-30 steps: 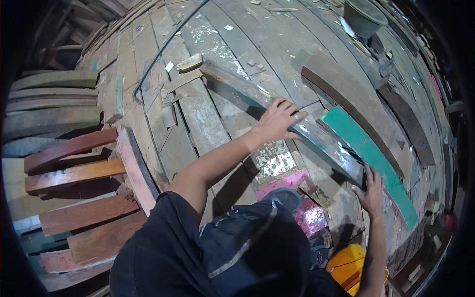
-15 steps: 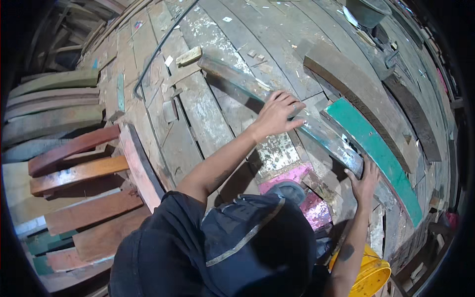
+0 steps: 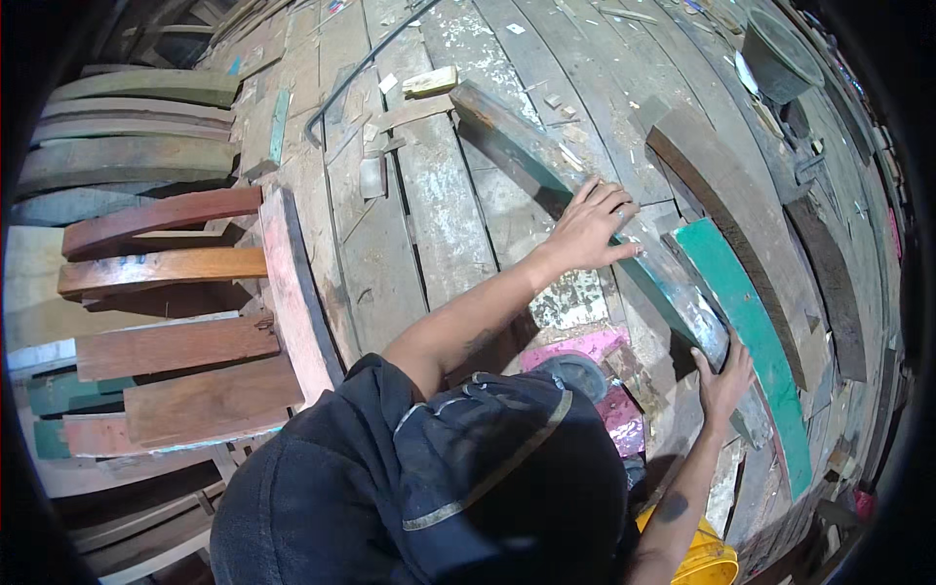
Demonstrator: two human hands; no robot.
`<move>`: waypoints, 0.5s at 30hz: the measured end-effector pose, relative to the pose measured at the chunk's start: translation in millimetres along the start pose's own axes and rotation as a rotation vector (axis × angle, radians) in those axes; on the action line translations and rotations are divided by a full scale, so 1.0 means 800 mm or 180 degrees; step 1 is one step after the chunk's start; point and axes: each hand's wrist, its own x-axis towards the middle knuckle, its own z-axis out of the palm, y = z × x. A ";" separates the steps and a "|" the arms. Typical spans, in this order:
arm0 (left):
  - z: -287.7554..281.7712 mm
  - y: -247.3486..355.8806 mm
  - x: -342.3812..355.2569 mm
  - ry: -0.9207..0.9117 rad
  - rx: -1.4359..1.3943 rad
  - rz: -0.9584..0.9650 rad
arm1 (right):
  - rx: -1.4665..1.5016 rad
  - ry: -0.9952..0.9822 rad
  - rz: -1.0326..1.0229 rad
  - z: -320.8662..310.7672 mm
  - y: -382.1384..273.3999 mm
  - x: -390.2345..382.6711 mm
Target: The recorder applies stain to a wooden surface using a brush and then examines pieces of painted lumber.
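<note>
A long weathered grey-teal wooden beam [image 3: 512, 136] lies diagonally across the plank floor [image 3: 434, 195]. My left hand [image 3: 590, 229] grips it near the middle, fingers curled over the top and thumb on the near side. My right hand [image 3: 724, 375] is wrapped around the lower right end of the beam. Just right of the beam lies a green-painted board [image 3: 741, 322], and beyond that a thick brown beam [image 3: 731, 214]. A pink-painted piece [image 3: 585, 346] is below the beam, near my knee and a grey round object [image 3: 570, 375].
Stacked planks in red, orange, pink and brown [image 3: 166, 205] fill the left side. A yellow bucket [image 3: 702, 556] is at lower right, a dark bucket [image 3: 780, 58] at upper right. A bent metal bar [image 3: 361, 78] and wood offcuts [image 3: 429, 83] lie at the top.
The view has shifted, so the beam and planks sit differently in frame. My right hand has closed further round the beam's end; my left hand still grips the beam near its middle.
</note>
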 end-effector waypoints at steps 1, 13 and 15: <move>-0.001 -0.001 0.001 -0.0118 -0.0013 -0.0009 | 0.0001 -0.0043 0.0026 0.001 0.002 0.001; -0.012 0.003 0.008 -0.0564 0.0199 0.0245 | 0.0159 0.0075 -0.0074 -0.002 0.004 0.006; -0.011 0.006 0.010 -0.0513 0.0340 0.0196 | 0.0099 0.0142 -0.0059 -0.005 0.003 0.001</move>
